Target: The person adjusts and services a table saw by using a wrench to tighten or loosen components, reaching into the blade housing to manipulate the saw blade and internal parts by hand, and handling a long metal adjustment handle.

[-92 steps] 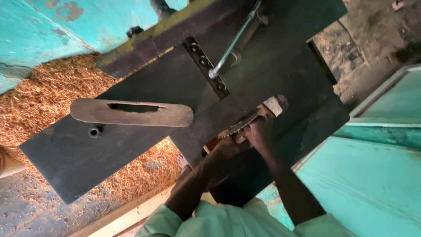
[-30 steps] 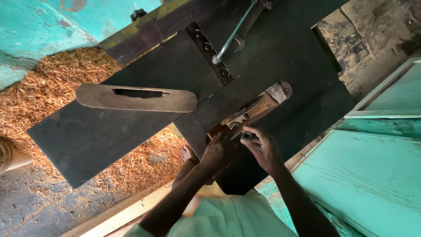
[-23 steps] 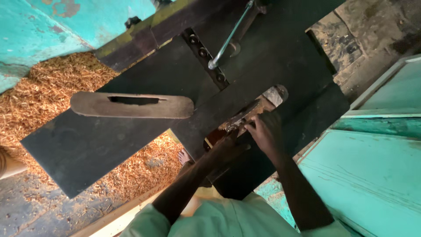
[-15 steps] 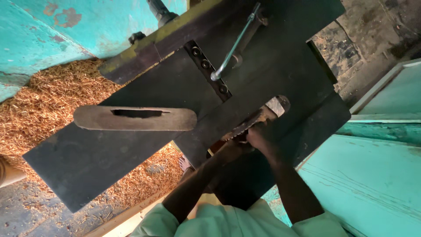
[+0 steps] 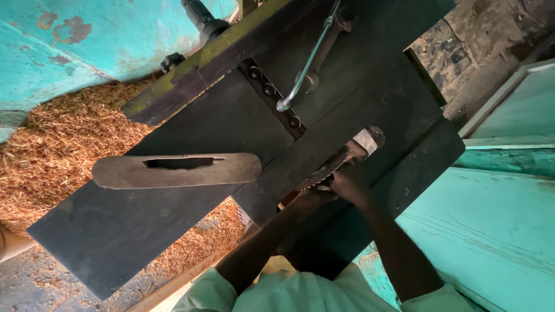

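Both my hands rest on a short wooden piece (image 5: 363, 144) that lies on the dark machine table (image 5: 231, 127), its pale cut end pointing away from me. My right hand (image 5: 348, 184) presses on it from the right. My left hand (image 5: 307, 202) grips its near end. A toothed saw blade (image 5: 321, 172) shows just left of the piece, close to my fingers. The part of the piece under my hands is hidden.
A long wooden block with a slot (image 5: 173, 170) lies on the left half of the table. A bent metal rod (image 5: 306, 63) and a bolted strip (image 5: 270, 95) sit at the back. Wood shavings (image 5: 63, 144) cover the floor at left. Turquoise panels (image 5: 491, 219) stand at right.
The wooden piece and both hands have slid slightly back and forth along the blade and stay at the same spot. Saw teeth now show beside the piece.
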